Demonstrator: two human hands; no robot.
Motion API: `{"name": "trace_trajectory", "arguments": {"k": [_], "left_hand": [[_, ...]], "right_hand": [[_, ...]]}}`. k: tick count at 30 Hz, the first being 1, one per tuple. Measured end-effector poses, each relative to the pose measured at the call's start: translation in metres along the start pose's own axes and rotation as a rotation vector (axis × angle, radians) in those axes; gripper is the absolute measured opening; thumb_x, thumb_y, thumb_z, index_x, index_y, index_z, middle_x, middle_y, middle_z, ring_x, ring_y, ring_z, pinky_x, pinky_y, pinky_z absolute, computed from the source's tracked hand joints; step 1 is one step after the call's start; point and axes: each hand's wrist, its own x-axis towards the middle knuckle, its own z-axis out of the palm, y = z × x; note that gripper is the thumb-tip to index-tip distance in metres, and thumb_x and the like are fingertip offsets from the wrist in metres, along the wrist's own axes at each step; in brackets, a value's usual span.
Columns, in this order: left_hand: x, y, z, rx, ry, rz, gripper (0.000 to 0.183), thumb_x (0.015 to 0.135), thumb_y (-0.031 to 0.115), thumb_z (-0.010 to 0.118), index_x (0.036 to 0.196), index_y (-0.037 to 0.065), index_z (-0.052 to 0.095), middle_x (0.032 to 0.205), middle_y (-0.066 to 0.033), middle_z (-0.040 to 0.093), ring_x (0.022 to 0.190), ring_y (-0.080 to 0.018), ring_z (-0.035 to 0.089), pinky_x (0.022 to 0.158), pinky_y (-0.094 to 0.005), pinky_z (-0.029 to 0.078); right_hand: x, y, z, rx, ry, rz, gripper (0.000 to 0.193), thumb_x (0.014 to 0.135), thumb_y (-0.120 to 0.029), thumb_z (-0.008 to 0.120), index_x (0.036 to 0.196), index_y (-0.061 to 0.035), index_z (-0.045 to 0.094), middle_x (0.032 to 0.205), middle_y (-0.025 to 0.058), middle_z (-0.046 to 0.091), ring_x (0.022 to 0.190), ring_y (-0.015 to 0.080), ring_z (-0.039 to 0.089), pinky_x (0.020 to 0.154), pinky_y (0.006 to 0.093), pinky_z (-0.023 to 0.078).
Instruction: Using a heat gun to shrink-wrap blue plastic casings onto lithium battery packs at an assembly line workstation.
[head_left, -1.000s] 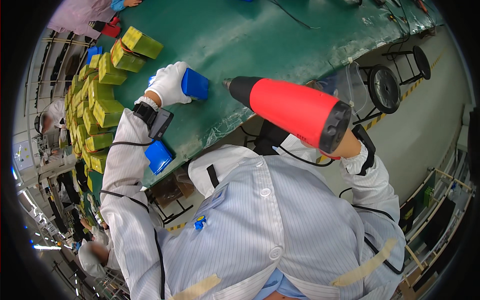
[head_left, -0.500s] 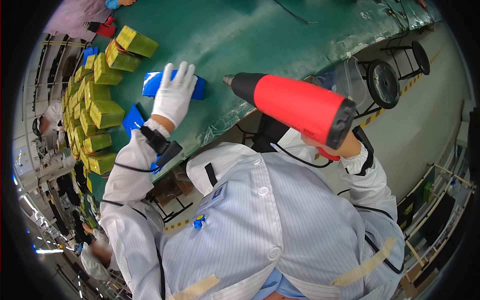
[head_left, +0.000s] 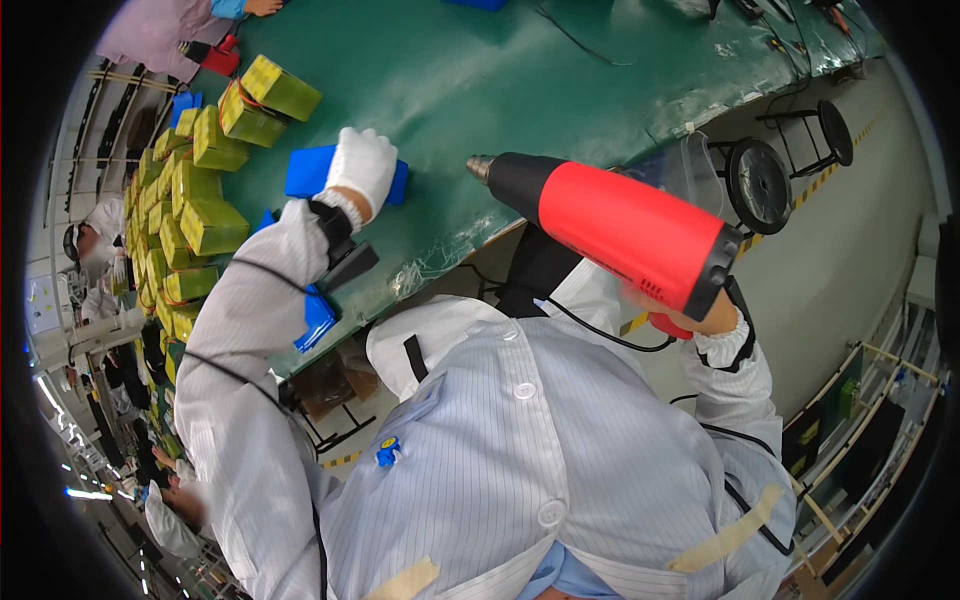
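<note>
My left hand [head_left: 362,170], in a white glove, lies over a blue wrapped block [head_left: 308,172] on the green table, its fingers curled round it. Both ends of the block stick out beside the glove. My right hand [head_left: 718,316] is closed on the handle of a red and black heat gun [head_left: 630,222]; the gun's body hides most of the fingers. The metal nozzle [head_left: 480,168] points left toward the block, apart from it. Another blue piece [head_left: 316,322] lies near the table edge below my left wrist.
Many yellow-green wrapped blocks [head_left: 205,222] are piled at the left of the green table [head_left: 440,90]. At the far left a co-worker's hand [head_left: 263,6] shows near another red heat gun [head_left: 215,56]. Black stools [head_left: 757,185] stand beyond the table's right edge.
My left hand's fingers, stretched out before, are now curled in over the blue block. The heat gun in my right hand has shifted slightly right and down in the picture.
</note>
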Motion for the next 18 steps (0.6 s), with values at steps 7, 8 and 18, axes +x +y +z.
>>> {"name": "trace_trajectory", "arguments": {"k": [7,8,18], "left_hand": [[-0.054,-0.047,-0.023,-0.449,0.150,-0.143,0.057,0.065,0.021,0.085,0.119,0.016,0.066,0.108,-0.0058,0.069,0.106,-0.0309,0.066,0.084,-0.0487,0.051],[-0.058,-0.047,-0.017,-0.586,0.184,-0.189,0.061,0.065,0.023,0.086,0.122,0.017,0.066,0.110,-0.0060,0.069,0.108,-0.0310,0.067,0.086,-0.0496,0.052],[-0.069,0.003,0.011,-0.580,0.389,-0.159,0.083,0.069,0.008,0.073,0.149,0.011,0.049,0.152,-0.0157,0.050,0.146,-0.0357,0.043,0.114,-0.0607,0.036]], "right_hand": [[0.006,-0.018,-0.032,0.237,-0.032,0.344,0.031,0.084,-0.008,0.084,0.113,-0.0044,0.075,0.102,0.0048,0.075,0.091,0.0224,0.072,0.078,0.0346,0.058],[0.010,-0.020,-0.034,0.238,-0.038,0.337,0.031,0.084,-0.008,0.084,0.113,-0.0044,0.075,0.102,0.0048,0.075,0.091,0.0224,0.072,0.078,0.0346,0.058],[0.055,-0.047,-0.045,0.260,-0.115,0.335,0.018,0.087,0.001,0.072,0.105,0.0012,0.070,0.087,0.0080,0.070,0.078,0.0204,0.066,0.071,0.0361,0.055]]}}
